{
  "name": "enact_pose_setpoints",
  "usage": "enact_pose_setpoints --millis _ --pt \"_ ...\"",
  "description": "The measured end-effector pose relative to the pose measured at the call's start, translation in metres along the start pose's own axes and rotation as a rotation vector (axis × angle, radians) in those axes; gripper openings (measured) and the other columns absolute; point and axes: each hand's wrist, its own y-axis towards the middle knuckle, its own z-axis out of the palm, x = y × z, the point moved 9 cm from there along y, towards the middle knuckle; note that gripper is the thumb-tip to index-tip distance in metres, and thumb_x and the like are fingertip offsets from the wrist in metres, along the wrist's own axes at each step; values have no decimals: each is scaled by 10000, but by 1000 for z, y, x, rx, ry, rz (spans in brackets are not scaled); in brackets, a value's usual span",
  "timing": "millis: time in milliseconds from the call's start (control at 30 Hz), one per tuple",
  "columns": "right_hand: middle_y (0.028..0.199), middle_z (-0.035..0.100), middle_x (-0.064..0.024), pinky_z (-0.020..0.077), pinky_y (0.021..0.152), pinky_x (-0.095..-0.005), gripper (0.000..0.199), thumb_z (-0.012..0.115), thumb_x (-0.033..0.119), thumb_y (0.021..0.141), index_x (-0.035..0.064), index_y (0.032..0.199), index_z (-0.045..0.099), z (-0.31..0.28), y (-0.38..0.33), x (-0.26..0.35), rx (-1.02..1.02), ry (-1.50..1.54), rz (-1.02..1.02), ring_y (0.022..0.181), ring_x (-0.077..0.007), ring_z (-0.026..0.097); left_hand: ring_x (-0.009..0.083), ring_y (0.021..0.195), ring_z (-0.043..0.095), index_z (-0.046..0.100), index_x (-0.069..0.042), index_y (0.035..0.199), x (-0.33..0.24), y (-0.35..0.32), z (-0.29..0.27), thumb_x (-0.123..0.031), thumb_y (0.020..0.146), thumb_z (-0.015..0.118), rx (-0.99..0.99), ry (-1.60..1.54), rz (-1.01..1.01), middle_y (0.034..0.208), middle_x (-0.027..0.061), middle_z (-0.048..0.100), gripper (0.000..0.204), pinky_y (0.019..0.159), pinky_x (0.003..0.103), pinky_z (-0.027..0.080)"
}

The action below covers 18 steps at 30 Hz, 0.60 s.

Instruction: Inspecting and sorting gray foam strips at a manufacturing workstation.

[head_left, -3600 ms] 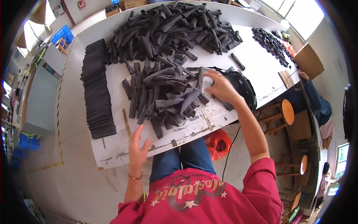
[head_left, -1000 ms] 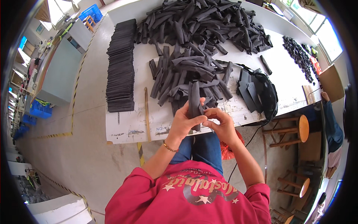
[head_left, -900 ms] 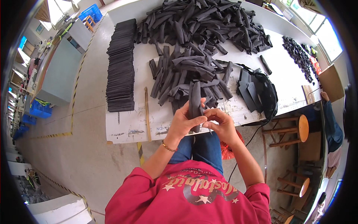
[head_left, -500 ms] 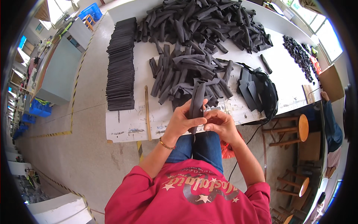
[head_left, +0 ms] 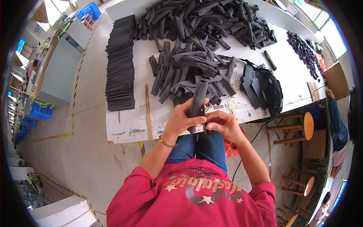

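My left hand (head_left: pixel 183 120) is closed round a dark grey fabric piece (head_left: pixel 199 99), folded lengthwise like a tube and held upright over the table's near edge. Close beside it, my right hand (head_left: pixel 225 126) pinches a narrow dark edge of what looks like the same piece; its fingertips partly cover that spot. Just beyond my hands lies a loose heap of similar curled fabric pieces (head_left: pixel 177 73). To the left stands a long, tight stack of flat dark pieces (head_left: pixel 120 64).
A bigger pile of curled pieces (head_left: pixel 211 22) fills the far side of the white table (head_left: pixel 141 72). A wooden stick (head_left: pixel 148 113) lies near the front left. At right are a black bag (head_left: pixel 274 90) with flat dark pieces (head_left: pixel 252 89) and wooden stools (head_left: pixel 308 126).
The fabric piece has tilted slightly, and a dark strip now shows more plainly between my two hands. My right hand has shifted a little downward; both hands keep their grip.
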Motion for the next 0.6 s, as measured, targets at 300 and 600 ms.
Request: enact_pose_setpoints --millis 300,600 --pt "917 676 -237 535 699 -416 349 528 66 959 5 1296 456 15 -3 15 -170 -741 -222 848 -411 681 41 849 562 584 -11 1285 2 1 -13 -101 811 783 -209 180 79 965 -30 621 521 766 191 468" --pt "723 618 -226 497 567 -421 331 504 43 963 -12 1286 459 5 -2 7 -501 -806 -243 669 -378 667 43 888 532 567 16 1246 -7 -6 -10 -141 830 764 -402 241 191 1052 -10 553 487 776 209 461"
